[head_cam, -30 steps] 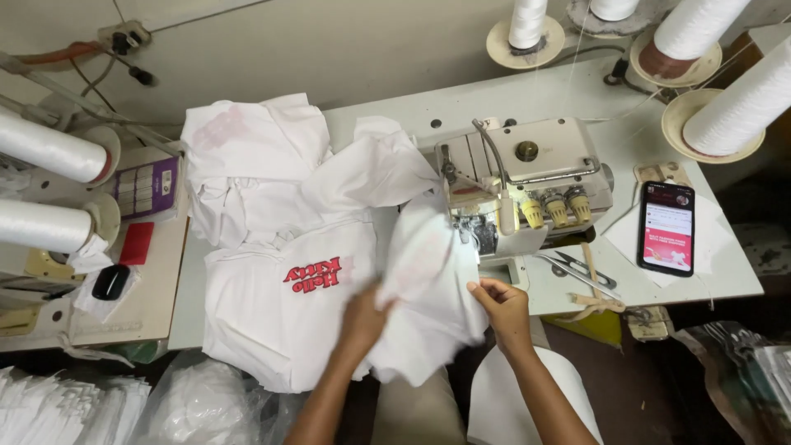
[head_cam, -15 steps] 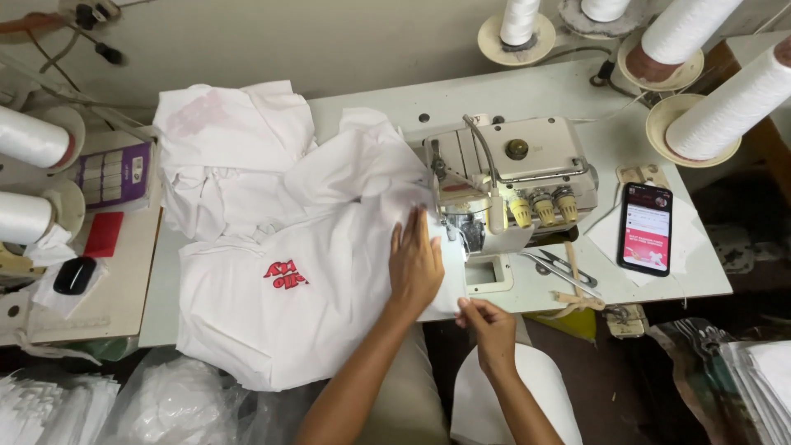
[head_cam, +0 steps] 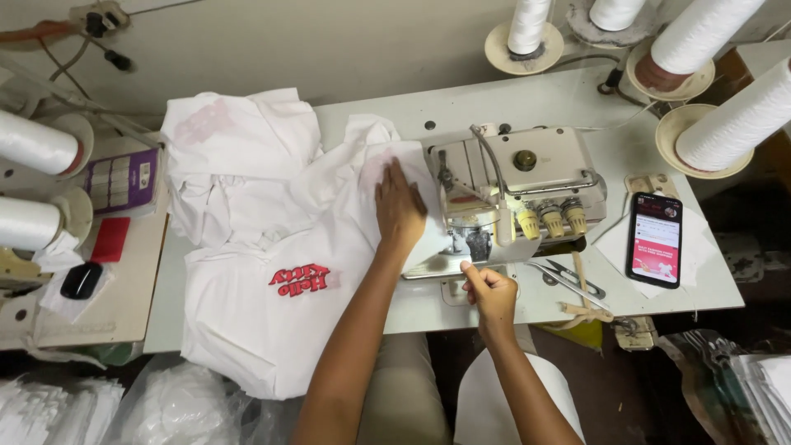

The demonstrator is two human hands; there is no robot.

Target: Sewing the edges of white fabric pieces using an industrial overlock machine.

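White desk (head_cam: 577, 99): my left hand (head_cam: 400, 206) flat on white shirt (head_cam: 272, 313), fingers together; right hand (head_cam: 492, 290) pinching fabric edge (by sewing machine (head_cam: 519, 181)).

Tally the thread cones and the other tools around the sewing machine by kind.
Large white thread cones: 6
Grey overlock sewing machine: 1
Black smartphone with lit screen: 1
Metal thread snips: 1
Red flat case: 1
Total: 10

Left hand (head_cam: 400, 208) lies flat, palm down, fingers stretched forward, forearm reaching up; right hand (head_cam: 492, 290) sits nearer the body, fingers curled and pinched
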